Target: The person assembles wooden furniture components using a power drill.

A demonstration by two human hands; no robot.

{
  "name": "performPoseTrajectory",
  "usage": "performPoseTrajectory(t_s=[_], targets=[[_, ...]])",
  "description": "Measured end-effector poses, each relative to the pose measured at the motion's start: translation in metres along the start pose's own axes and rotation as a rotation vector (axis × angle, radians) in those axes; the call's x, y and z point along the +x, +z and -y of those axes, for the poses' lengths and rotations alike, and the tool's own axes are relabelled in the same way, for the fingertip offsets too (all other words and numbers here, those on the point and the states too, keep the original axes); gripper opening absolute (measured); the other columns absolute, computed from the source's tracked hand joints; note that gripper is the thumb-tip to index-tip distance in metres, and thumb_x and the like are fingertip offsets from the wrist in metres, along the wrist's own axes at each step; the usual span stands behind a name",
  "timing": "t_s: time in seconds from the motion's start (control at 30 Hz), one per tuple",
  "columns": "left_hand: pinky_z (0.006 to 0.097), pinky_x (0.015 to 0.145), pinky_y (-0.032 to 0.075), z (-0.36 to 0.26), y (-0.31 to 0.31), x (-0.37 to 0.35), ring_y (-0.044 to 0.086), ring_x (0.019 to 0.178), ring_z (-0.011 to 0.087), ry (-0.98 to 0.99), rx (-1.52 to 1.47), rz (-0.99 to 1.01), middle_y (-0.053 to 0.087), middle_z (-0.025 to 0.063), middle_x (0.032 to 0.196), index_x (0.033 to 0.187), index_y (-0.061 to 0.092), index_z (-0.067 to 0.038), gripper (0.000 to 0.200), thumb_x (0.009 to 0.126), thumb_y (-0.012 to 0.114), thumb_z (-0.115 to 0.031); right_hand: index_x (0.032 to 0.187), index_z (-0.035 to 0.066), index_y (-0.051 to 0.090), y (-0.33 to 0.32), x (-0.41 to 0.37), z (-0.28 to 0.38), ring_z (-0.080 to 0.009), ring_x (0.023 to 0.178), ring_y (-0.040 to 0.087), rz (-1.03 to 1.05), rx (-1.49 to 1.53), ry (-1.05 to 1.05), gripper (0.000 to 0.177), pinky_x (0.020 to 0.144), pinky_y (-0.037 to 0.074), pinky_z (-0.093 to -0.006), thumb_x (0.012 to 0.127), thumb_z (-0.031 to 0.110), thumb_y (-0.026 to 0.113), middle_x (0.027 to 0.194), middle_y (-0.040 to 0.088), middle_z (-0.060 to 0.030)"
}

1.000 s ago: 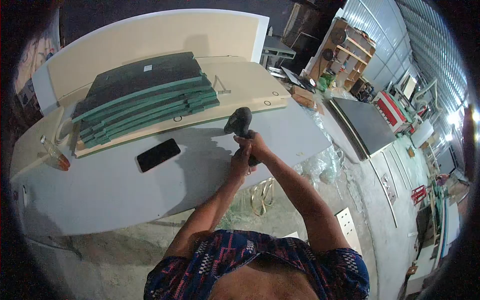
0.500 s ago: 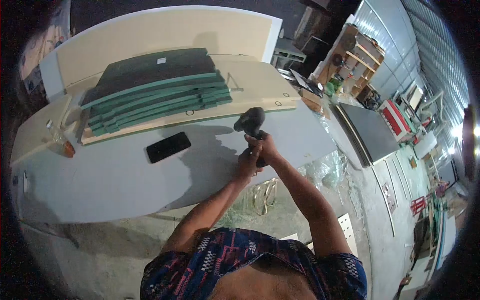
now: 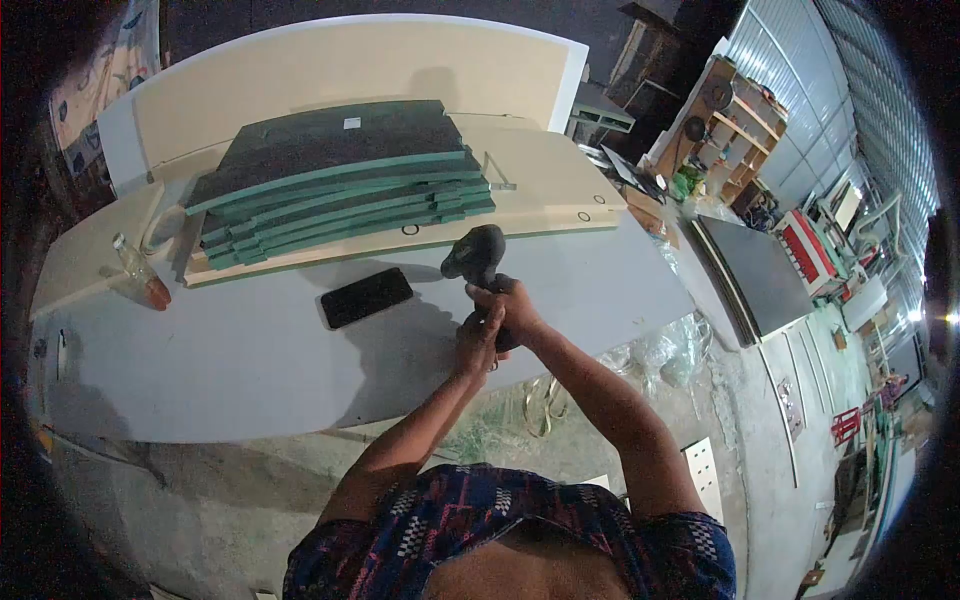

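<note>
Your 2 hands are closed on a black tool (image 3: pixel 475 252), held over the near edge of the white panel (image 3: pixel 230 370). Your right hand (image 3: pixel 512 305) wraps the grip from above; your left hand (image 3: pixel 478 342) closes just below, touching the right. The tool's dark head points up and away from you, above the panel. A phone (image 3: pixel 366 297) lies flat on the panel, left of the tool and apart from it. Behind it, a stack of green boards (image 3: pixel 340 185) rests on a beige board (image 3: pixel 545 195). A bottle (image 3: pixel 141 276) stands at the far left.
</note>
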State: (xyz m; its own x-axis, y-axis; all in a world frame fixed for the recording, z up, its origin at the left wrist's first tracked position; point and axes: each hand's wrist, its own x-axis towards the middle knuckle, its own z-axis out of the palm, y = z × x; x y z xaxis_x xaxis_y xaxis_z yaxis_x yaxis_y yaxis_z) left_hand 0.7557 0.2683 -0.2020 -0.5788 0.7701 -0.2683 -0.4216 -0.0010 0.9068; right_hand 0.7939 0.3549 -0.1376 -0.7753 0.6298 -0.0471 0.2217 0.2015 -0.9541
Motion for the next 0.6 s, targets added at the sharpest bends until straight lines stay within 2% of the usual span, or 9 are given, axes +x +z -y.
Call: performPoseTrajectory(t_s=[0.07,0.2,0.27,0.33,0.37,0.43,0.5,0.6], targets=[[0.0240,0.038,0.044,-0.008,-0.005,-0.005,0.056,0.048,0.0119,-0.015,-0.001,-0.003,0.059,0.0079,0.075,0.108,0.052,0.000,0.071,0.073,0.057,-0.062,0.088,-0.006,0.056,0.006,0.013,-0.019,-0.0144,0.072,0.054,0.016,0.019,0.003,0.043,0.063,0.045,-0.0313,0.075,0.034,0.067,0.077,0.060,-0.0102],[0.0239,0.041,0.045,-0.009,-0.007,-0.004,0.057,0.052,0.0113,0.046,-0.065,0.007,0.060,0.0071,0.079,0.110,0.052,-0.001,0.069,0.075,0.055,-0.061,0.089,-0.005,0.057,0.010,0.015,-0.013,-0.0189,0.071,0.057,0.026,-0.063,0.026,0.044,0.062,0.045,-0.0332,0.075,0.035,0.066,0.075,0.061,-0.0120],[0.0238,0.040,0.044,-0.003,-0.007,-0.002,0.056,0.052,0.0111,0.082,-0.101,0.010,0.059,0.0068,0.079,0.109,0.052,-0.002,0.069,0.075,0.054,-0.061,0.089,-0.005,0.057,0.008,0.021,-0.028,-0.0235,0.072,0.058,0.057,-0.266,-0.261,0.043,0.064,0.045,-0.0351,0.074,0.035,0.066,0.077,0.061,-0.0137],[0.0237,0.039,0.042,-0.008,-0.009,-0.003,0.056,0.051,0.0111,0.109,-0.123,0.021,0.059,0.0067,0.079,0.108,0.052,-0.002,0.068,0.076,0.053,-0.062,0.089,-0.003,0.057,0.009,0.020,-0.024,-0.0280,0.074,0.059,0.065,-0.353,-0.336,0.042,0.065,0.045,-0.0373,0.074,0.035,0.066,0.079,0.060,-0.0154],[0.0236,0.038,0.041,-0.008,-0.010,-0.002,0.055,0.050,0.0108,0.089,-0.117,0.036,0.058,0.0065,0.077,0.107,0.052,-0.003,0.067,0.076,0.053,-0.062,0.090,-0.002,0.058,0.010,0.021,-0.020,-0.0302,0.076,0.058,0.057,-0.337,-0.267,0.042,0.067,0.045,-0.0386,0.075,0.036,0.065,0.079,0.059,-0.0162],[0.0234,0.036,0.037,-0.007,-0.013,0.002,0.053,0.047,0.0103,0.049,-0.103,0.066,0.057,0.0059,0.073,0.103,0.053,-0.003,0.065,0.076,0.053,-0.063,0.090,-0.002,0.057,0.012,0.025,-0.017,-0.0266,0.076,0.056,0.034,-0.275,-0.141,0.042,0.067,0.045,-0.0369,0.075,0.036,0.066,0.078,0.059,-0.0138],[0.0235,0.035,0.035,-0.007,-0.013,0.005,0.051,0.045,0.0100,0.041,-0.066,0.043,0.056,0.0052,0.070,0.101,0.053,-0.003,0.065,0.076,0.052,-0.064,0.090,-0.004,0.055,0.013,0.031,-0.021,-0.0150,0.071,0.054,0.005,-0.183,-0.028,0.043,0.066,0.044,-0.0309,0.075,0.034,0.069,0.076,0.059,-0.0072],[0.0240,0.035,0.033,-0.013,-0.010,0.002,0.049,0.043,0.0096,0.041,-0.067,0.020,0.054,0.0040,0.065,0.098,0.053,-0.004,0.065,0.076,0.050,-0.065,0.092,-0.004,0.055,0.015,0.032,-0.020,-0.0151,0.072,0.054,-0.016,-0.276,-0.028,0.042,0.067,0.044,-0.0310,0.074,0.032,0.069,0.078,0.060,-0.0073]])
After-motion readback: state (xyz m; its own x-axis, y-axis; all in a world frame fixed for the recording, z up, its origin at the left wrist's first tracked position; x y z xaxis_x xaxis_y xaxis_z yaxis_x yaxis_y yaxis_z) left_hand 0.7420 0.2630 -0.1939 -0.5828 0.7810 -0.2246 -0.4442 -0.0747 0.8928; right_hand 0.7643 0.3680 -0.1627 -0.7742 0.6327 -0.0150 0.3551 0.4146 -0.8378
